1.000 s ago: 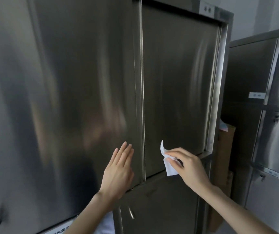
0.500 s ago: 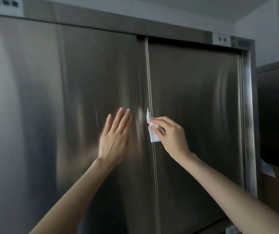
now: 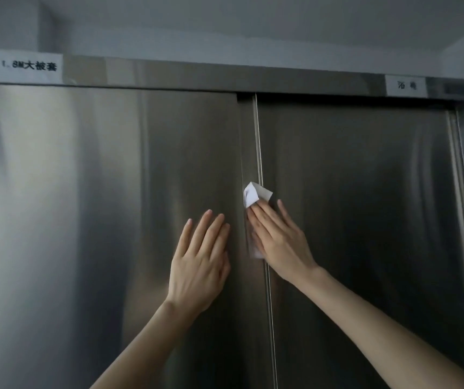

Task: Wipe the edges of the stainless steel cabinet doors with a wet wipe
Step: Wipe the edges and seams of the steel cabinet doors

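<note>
a: where is the wet wipe [image 3: 255,195] right now?

b: it sits on the vertical edge [image 3: 258,153] where the left door [image 3: 141,192] meets the right door [image 3: 365,206], a little above mid-height in view. the right hand [image 3: 279,242] lies flat over it, fingers stretched out, pressing it to the steel rather than pinching it. a folded corner sticks out above the fingertips and a bit shows below the palm.

a: and the left hand [image 3: 200,265]?

b: open and grasping nothing, palm flat on the left door just beside the edge, apparently steadying the panel.

a: how should the person do this stroke well?

b: probably by keeping the wipe folded across the edge so it covers both the lip and the narrow strip beside it, then drawing it in one line up to the top rail [image 3: 281,80], with steady pressure. the loose corner could flap or bunch, so tucking it under the fingers would help. the left hand should keep the sliding door from shifting.

a: much left to do?

b: judging by the length of edge above and below the hand, a fair amount.
</note>
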`<state>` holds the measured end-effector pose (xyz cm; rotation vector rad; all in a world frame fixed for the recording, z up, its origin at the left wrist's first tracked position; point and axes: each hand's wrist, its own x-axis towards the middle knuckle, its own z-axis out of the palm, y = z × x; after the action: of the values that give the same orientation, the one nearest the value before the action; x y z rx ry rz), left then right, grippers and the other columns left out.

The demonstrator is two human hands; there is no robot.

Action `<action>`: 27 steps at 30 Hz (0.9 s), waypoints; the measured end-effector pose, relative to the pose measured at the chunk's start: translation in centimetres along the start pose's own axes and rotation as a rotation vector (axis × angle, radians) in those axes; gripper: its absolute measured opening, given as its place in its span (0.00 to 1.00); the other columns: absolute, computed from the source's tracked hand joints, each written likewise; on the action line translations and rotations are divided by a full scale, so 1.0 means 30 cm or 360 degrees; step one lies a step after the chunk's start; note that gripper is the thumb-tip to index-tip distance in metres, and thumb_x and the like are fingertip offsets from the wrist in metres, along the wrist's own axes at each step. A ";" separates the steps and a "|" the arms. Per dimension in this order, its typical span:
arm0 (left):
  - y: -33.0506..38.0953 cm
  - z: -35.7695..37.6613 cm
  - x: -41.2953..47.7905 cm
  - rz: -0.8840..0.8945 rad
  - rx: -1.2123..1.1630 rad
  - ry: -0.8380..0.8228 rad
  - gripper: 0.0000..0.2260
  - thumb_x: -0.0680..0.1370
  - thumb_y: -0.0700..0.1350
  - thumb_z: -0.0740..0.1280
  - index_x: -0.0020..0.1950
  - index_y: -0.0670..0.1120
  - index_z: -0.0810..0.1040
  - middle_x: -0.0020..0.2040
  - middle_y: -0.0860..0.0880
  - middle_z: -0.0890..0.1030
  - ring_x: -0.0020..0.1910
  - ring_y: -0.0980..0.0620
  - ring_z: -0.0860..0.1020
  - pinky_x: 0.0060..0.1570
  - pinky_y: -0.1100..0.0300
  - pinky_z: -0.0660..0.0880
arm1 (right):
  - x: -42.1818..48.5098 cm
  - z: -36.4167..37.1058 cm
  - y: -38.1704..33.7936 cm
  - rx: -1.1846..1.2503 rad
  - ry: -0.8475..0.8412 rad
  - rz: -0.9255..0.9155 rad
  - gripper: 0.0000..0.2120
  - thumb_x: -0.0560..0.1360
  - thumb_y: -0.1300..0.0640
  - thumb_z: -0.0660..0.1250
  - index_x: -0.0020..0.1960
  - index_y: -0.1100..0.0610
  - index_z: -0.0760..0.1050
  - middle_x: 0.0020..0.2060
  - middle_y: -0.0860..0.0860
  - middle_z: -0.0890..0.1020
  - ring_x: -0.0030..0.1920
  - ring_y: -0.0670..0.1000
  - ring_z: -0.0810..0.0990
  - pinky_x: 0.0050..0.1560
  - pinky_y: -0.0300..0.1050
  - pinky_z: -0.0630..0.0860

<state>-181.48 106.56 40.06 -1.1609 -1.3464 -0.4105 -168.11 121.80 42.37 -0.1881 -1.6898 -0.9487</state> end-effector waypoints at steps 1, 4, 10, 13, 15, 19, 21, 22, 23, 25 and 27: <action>0.016 -0.001 0.027 -0.0034 -0.0006 0.0006 0.22 0.78 0.46 0.55 0.70 0.39 0.73 0.72 0.43 0.72 0.74 0.43 0.65 0.72 0.42 0.58 | 0.053 -0.001 0.020 -0.0001 0.0001 0.0031 0.18 0.79 0.60 0.59 0.67 0.65 0.72 0.67 0.59 0.73 0.70 0.56 0.68 0.72 0.57 0.60; 0.041 0.008 0.092 -0.0133 -0.0016 0.0016 0.23 0.79 0.45 0.55 0.73 0.40 0.69 0.74 0.43 0.68 0.76 0.44 0.62 0.74 0.44 0.55 | 0.243 -0.010 0.088 -0.0050 -0.0055 0.0152 0.23 0.78 0.56 0.52 0.67 0.66 0.71 0.68 0.59 0.72 0.71 0.55 0.67 0.70 0.59 0.62; 0.041 0.035 0.093 -0.0137 0.0040 0.0038 0.23 0.80 0.47 0.53 0.75 0.42 0.66 0.76 0.45 0.65 0.76 0.45 0.60 0.73 0.44 0.57 | 0.458 -0.025 0.202 -0.0147 -0.0230 0.0186 0.25 0.80 0.53 0.50 0.72 0.64 0.64 0.72 0.57 0.67 0.74 0.54 0.62 0.72 0.62 0.54; 0.037 0.042 0.093 -0.0134 0.0080 0.0066 0.23 0.81 0.47 0.53 0.75 0.42 0.65 0.76 0.45 0.65 0.77 0.45 0.59 0.73 0.44 0.57 | 0.370 -0.018 0.151 -0.0071 -0.0091 0.0162 0.26 0.77 0.54 0.50 0.69 0.66 0.69 0.68 0.59 0.72 0.71 0.56 0.67 0.70 0.61 0.62; 0.037 0.046 0.088 -0.0125 0.0070 0.0078 0.23 0.81 0.47 0.53 0.75 0.42 0.65 0.76 0.45 0.65 0.77 0.45 0.59 0.73 0.43 0.57 | 0.332 -0.010 0.150 -0.0058 -0.0077 0.0099 0.26 0.77 0.53 0.50 0.67 0.66 0.71 0.67 0.59 0.73 0.69 0.56 0.69 0.70 0.60 0.63; 0.038 0.051 0.087 -0.0132 0.0056 0.0090 0.23 0.80 0.47 0.53 0.75 0.42 0.65 0.76 0.45 0.65 0.76 0.45 0.60 0.73 0.43 0.58 | 0.505 -0.026 0.240 -0.0137 -0.0096 0.0128 0.24 0.79 0.53 0.54 0.71 0.65 0.66 0.70 0.58 0.70 0.71 0.55 0.65 0.72 0.58 0.55; 0.037 0.051 0.085 -0.0139 0.0043 0.0078 0.22 0.81 0.47 0.52 0.75 0.43 0.66 0.76 0.45 0.65 0.76 0.45 0.61 0.73 0.43 0.59 | 0.598 -0.028 0.278 -0.0139 -0.0115 0.0167 0.23 0.80 0.56 0.57 0.72 0.66 0.64 0.71 0.58 0.68 0.72 0.56 0.64 0.74 0.59 0.52; 0.037 0.051 0.087 -0.0145 0.0039 0.0076 0.22 0.82 0.47 0.49 0.75 0.43 0.66 0.75 0.45 0.66 0.76 0.45 0.61 0.72 0.43 0.59 | 0.622 -0.018 0.289 -0.0145 -0.0086 0.0175 0.23 0.80 0.57 0.58 0.71 0.67 0.65 0.70 0.59 0.69 0.71 0.57 0.66 0.73 0.60 0.54; 0.036 0.052 0.089 -0.0152 0.0040 0.0071 0.22 0.83 0.47 0.47 0.75 0.43 0.66 0.75 0.46 0.66 0.76 0.45 0.61 0.72 0.43 0.59 | 0.626 -0.010 0.291 -0.0138 -0.0045 0.0179 0.21 0.79 0.59 0.59 0.70 0.67 0.67 0.68 0.59 0.71 0.70 0.58 0.68 0.72 0.60 0.57; 0.034 0.053 0.089 -0.0153 0.0037 0.0054 0.24 0.84 0.49 0.44 0.75 0.43 0.66 0.76 0.46 0.66 0.76 0.45 0.61 0.72 0.44 0.59 | 0.585 0.008 0.286 -0.0059 0.0123 0.0160 0.18 0.77 0.62 0.61 0.65 0.67 0.73 0.64 0.59 0.76 0.66 0.58 0.73 0.69 0.58 0.63; 0.030 0.052 0.087 -0.0144 0.0044 0.0060 0.23 0.83 0.48 0.45 0.75 0.43 0.67 0.76 0.46 0.66 0.76 0.45 0.61 0.72 0.44 0.59 | 0.506 0.016 0.267 0.0051 0.0287 0.0090 0.15 0.74 0.65 0.66 0.60 0.67 0.77 0.59 0.59 0.80 0.62 0.58 0.76 0.68 0.54 0.67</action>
<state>-180.93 109.20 41.74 -1.0675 -1.3711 -0.4752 -169.31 122.30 59.50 -0.1246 -1.5252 -0.8695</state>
